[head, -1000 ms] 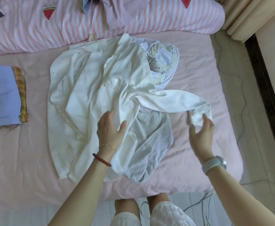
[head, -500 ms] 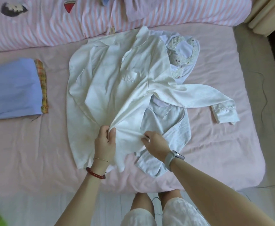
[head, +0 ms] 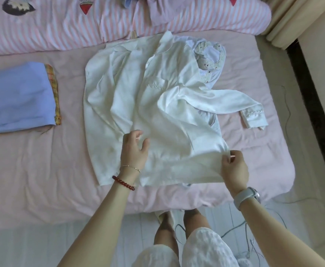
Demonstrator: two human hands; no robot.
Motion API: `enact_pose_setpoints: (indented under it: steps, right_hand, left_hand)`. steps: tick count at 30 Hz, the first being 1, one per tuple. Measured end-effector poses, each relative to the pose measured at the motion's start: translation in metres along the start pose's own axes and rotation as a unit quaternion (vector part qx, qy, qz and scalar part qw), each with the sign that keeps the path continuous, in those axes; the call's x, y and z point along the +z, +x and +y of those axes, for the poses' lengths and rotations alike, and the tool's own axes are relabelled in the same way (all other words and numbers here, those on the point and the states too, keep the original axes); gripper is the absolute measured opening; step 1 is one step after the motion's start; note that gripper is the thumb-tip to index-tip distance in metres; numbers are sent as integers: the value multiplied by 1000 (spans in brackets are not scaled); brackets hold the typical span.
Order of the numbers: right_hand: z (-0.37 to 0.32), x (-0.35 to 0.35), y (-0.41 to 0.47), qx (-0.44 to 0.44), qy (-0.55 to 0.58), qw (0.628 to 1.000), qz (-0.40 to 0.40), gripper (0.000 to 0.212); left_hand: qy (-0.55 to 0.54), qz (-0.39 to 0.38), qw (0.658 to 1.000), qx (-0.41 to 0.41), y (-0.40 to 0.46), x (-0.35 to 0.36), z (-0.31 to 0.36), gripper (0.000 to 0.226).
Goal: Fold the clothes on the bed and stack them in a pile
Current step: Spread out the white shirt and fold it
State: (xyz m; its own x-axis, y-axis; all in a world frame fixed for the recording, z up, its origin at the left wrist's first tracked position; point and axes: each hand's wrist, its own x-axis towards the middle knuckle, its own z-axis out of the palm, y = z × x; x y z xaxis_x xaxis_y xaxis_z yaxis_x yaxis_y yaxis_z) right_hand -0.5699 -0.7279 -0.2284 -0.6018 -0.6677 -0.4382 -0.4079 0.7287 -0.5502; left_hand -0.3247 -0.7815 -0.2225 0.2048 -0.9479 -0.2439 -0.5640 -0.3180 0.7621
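Legs in white textured shorts [head: 196, 249] are seen at the very bottom, standing on a pale floor with a few thin cables trailing off to the right. Just past that, the pink bed [head: 42, 170] takes up most of the view.

The right hand [head: 234, 167], with a grey watch on its wrist, is pinching the lower right corner of the white shirt [head: 138, 105] between thumb and fingertips, and that hem is lifted slightly off the bed. The left hand [head: 134, 149], with a red bead bracelet and a thin chain at the wrist, is laid on the lower middle of the shirt with fingers loosely bent, thumb apart; nothing seems to be gripped by it, just rested on the cloth.

The shirt itself is cream-white, a bit shiny, wrinkled, spread front-up in the middle of the bed. A small chest pocket with wavy embroidery can be made out, and one long sleeve is stretched out to the right, ending in a cuff with the same wavy trim. A pale blue garment [head: 212, 54] with a lacy collar is poking out from under the shirt's upper right.

Well off to the left, a folded blue piece [head: 17, 97] with a plaid edge is lying flat. At the far edge, a pink striped duvet [head: 80, 27] is bunched along the bed.
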Motion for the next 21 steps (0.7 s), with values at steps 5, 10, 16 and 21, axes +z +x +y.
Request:
enact_pose_setpoints:
  steps: [5, 10, 16, 21]
  right_hand:
    - [17, 40, -24, -162, -196, 967, -17, 55]
    - [5, 98, -56, -540, -319, 774, -85, 54]
    - [-12, 157, -57, -545, -482, 665, -169, 57]
    - [-24, 150, -42, -532, -309, 763, -197, 26]
  left_hand:
    - [17, 64, 967, -247, -41, -10, -86, 47]
    - [-23, 79, 903, -422, -54, -34, -153, 82]
    - [-96, 80, 948, -292, -23, -37, -165, 17]
    - [-86, 164, 968, -167, -41, -57, -145, 12]
